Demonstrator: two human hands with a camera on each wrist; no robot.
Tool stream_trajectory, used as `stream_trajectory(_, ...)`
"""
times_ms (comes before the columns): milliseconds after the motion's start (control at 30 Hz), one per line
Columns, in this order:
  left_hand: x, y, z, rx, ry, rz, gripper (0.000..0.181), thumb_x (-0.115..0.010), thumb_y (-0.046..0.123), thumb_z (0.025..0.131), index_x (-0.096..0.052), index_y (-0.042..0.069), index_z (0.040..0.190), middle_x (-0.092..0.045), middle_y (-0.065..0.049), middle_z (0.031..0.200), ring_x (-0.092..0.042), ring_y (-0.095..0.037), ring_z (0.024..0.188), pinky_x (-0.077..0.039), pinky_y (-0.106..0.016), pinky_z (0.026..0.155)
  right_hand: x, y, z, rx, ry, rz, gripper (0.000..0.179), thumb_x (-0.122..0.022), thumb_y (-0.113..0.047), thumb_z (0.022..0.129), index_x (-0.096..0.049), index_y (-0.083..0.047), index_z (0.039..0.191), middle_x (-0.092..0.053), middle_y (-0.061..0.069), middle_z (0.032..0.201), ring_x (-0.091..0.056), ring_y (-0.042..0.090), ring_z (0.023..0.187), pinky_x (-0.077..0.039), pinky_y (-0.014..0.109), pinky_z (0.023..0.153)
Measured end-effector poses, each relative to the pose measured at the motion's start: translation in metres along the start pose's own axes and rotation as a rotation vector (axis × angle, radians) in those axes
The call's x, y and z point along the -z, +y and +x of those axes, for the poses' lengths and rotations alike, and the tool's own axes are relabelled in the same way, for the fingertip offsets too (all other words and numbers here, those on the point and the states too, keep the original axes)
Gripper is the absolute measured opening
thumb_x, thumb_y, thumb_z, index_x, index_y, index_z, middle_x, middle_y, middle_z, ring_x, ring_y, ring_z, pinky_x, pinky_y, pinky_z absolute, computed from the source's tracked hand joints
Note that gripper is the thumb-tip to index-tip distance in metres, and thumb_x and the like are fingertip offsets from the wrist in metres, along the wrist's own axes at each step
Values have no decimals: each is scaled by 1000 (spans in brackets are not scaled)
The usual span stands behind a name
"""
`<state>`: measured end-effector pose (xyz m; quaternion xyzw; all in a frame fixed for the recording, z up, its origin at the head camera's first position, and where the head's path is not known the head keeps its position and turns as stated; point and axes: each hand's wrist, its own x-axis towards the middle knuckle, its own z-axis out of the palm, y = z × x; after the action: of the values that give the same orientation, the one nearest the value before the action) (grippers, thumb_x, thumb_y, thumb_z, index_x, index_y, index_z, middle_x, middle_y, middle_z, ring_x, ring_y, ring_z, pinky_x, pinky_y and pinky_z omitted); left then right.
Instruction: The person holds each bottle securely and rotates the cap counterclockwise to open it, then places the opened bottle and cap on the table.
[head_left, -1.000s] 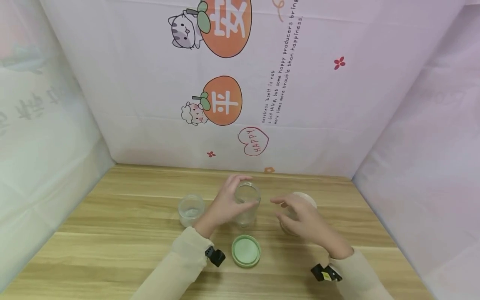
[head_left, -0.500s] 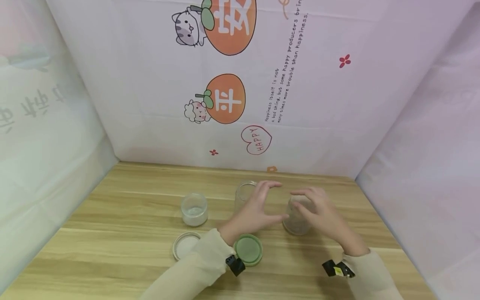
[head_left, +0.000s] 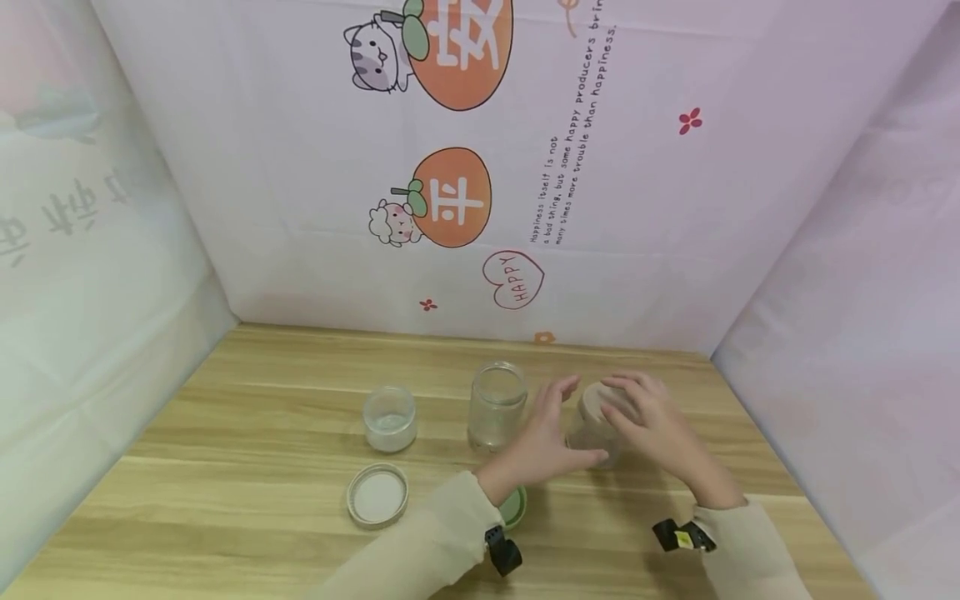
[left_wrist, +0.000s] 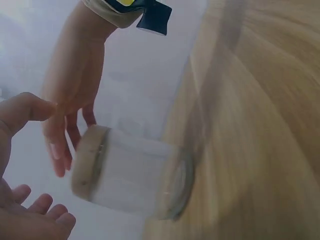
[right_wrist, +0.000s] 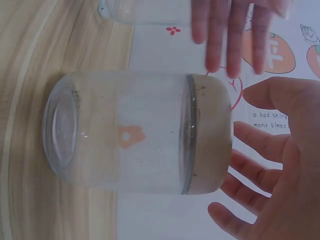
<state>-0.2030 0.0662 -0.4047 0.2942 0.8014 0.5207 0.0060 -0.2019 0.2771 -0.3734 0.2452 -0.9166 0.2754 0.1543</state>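
A clear glass jar [right_wrist: 150, 130] with a beige lid [right_wrist: 212, 135] stands upright on the table at the right. My right hand [head_left: 656, 425] is over the lid's right side, thumb and fingers spread, fingertips right at its edge in the right wrist view. From the other side, my left hand [head_left: 543, 446] reaches toward the same jar, fingers apart and nothing in its grasp. Left of it is a taller lidless glass jar [head_left: 497, 408]. A green lid [head_left: 513, 506] lies partly hidden under my left forearm.
A small lidless glass jar [head_left: 390, 421] stands farther left on the wooden table [head_left: 225, 467]. In front of it lies a round lid [head_left: 377, 496] with a white inside. Printed cloth walls [head_left: 637, 208] enclose the back and sides.
My left hand has moved right, from the taller lidless jar to the beige-lidded jar, uncovering the white-lined lid. My right hand has shifted slightly right over the beige lid.
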Motion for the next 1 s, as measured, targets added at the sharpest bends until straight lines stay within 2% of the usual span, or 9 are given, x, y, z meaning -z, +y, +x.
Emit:
stream_trajectory(233,-16,-15,9,145,6,-44,100,-85,41,79,-26,15,156,-33,-5,153,-37,-21,140,-38,-37,109,-2,7,-1,-51,-33,-22,44,-61,-26,102,-56,2,136,-48,23,140,-38,46,129,-36,70,97)
stream_trajectory(400,-29,-23,16,197,46,-88,96,-88,41,75,-35,12,150,-39,-5,145,-42,-24,135,-40,-38,107,-3,9,-2,-70,-35,-15,45,-60,-27,102,-56,3,136,-48,24,140,-37,47,130,-34,71,98)
stream_trajectory(567,-41,-32,22,228,92,-98,98,-92,44,70,-38,14,146,-40,0,140,-44,-22,130,-42,-37,104,-3,9,-2,-117,-34,-35,48,-59,-33,102,-57,2,136,-50,23,138,-39,45,129,-36,70,97)
stream_trajectory(800,-52,-44,29,238,123,-94,96,-93,46,67,-40,16,141,-41,4,133,-46,-15,121,-44,-33,98,-4,4,-1,-235,-39,-151,67,-61,-58,94,-60,-4,134,-52,25,135,-44,44,124,-43,67,89)
stream_trajectory(1000,-56,-46,31,248,133,-64,92,-93,48,67,-40,20,137,-41,9,127,-44,-11,115,-45,-33,96,-8,4,2,-267,-14,-210,76,-63,-66,89,-61,-4,133,-54,25,128,-47,44,118,-46,65,84)
